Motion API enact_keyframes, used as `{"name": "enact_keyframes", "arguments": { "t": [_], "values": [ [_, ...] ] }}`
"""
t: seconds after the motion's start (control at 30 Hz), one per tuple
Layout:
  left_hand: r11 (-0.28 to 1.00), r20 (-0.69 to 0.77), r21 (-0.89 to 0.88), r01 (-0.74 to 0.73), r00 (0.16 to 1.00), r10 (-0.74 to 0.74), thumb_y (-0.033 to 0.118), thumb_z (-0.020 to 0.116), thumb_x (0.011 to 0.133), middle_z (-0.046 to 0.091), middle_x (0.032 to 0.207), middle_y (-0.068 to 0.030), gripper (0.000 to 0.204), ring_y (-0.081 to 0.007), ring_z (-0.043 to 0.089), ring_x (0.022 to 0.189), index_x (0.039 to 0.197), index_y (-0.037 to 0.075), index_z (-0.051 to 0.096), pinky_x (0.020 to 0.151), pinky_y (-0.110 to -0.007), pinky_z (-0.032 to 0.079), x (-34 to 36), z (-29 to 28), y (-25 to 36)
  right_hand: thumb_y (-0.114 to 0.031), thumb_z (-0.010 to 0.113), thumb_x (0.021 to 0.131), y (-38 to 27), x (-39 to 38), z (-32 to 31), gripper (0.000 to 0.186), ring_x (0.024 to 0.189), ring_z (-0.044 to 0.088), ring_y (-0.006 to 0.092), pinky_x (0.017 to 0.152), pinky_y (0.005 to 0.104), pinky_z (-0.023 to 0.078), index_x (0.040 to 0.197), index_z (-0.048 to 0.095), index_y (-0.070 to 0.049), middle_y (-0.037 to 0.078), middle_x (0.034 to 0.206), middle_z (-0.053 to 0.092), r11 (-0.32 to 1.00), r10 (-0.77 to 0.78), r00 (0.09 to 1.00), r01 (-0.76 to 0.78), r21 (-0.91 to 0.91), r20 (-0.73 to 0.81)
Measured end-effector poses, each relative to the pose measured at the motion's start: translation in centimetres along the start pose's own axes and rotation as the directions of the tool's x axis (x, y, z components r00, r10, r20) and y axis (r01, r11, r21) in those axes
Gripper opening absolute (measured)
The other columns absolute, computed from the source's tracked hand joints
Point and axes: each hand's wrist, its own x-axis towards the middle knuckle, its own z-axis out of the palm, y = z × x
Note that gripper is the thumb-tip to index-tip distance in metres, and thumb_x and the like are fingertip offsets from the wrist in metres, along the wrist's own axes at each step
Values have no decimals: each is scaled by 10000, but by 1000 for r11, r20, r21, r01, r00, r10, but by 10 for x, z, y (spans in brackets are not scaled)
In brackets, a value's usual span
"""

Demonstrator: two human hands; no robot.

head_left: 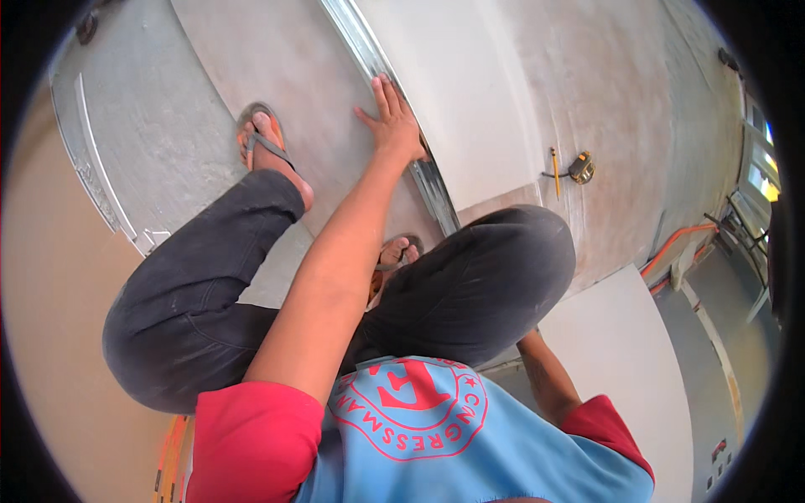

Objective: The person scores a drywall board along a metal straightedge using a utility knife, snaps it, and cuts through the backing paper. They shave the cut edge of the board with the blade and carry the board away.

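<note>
My left hand lies with fingers spread on a long shiny metal channel and the board beside it. The channel runs diagonally along the edge of a pale board. My sandalled left foot rests on a greyer board; my right foot is partly hidden by my leg. My right forearm reaches down behind my right knee, which hides that hand and whatever it touches. A tape measure and a yellow pencil lie right of the pale board.
A pale sheet extends at the lower right. Beyond it are an orange bar and assorted materials near a window. Thin white strips lie at the far left, and orange tools show at the lower left.
</note>
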Motion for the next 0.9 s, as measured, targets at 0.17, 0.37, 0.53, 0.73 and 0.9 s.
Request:
{"name": "enact_keyframes", "arguments": {
  "t": [0.17, 0.37, 0.53, 0.73, 0.9],
  "values": [
    [1000, -1, -4, -4, 1000, 4, 510, 869, 515, -133, 1543, -286, 1409, -438, -199, 1415, 1460, -123, 37, 1022, -767, 140, -5, -8, 3, -164, 551, 885, 119, -9, -21, 564, 1011, 618, 332, 836, 412, 466, 1418, 401, -58, 213, 1085, 623, 996, -4, 936, -28, -88, -351],
    [999, -89, 14, -36, 995, 37, 521, 849, 494, -64, 1546, -306, 1334, -453, -143, 1427, 1452, -116, 175, 975, -799, 162, -6, 14, -16, -230, 592, 908, -29, 221, -231, 339, 951, 584, 422, 771, 474, 471, 1145, 516, 1, 235, 1038, 606, 978, -206, 696, 158, -134, -688],
    [1000, -130, -14, -23, 991, 21, 512, 856, 486, -75, 1553, -286, 1349, -441, -145, 1429, 1461, -103, 155, 986, -792, 155, -12, 13, -2, -399, 729, 791, -189, 371, -243, 495, 854, 618, 438, 719, 503, 492, 966, 531, 19, 244, 878, 633, 962, -209, 677, 273, -23, -706],
    [1000, -79, 23, 3, 997, -2, 455, 851, 501, -44, 1565, -252, 1286, -423, -119, 1440, 1464, -83, 190, 996, -778, 175, -7, 1, -5, -465, 824, 618, -268, 418, -159, 761, 1088, 586, 374, 901, 523, 447, 1134, 507, -3, 200, 1123, 622, 947, 40, 877, 119, 298, -479],
    [998, -161, 47, 33, 987, -25, 416, 828, 510, -16, 1562, -260, 1223, -421, -86, 1446, 1452, -85, 233, 993, -778, 174, -9, 6, -9, -394, 848, 609, -278, 416, -149, 737, 1113, 567, 358, 881, 595, 420, 1147, 485, -45, 152, 1152, 601, 964, 92, 861, 49, 262, -501]
  ]
}}
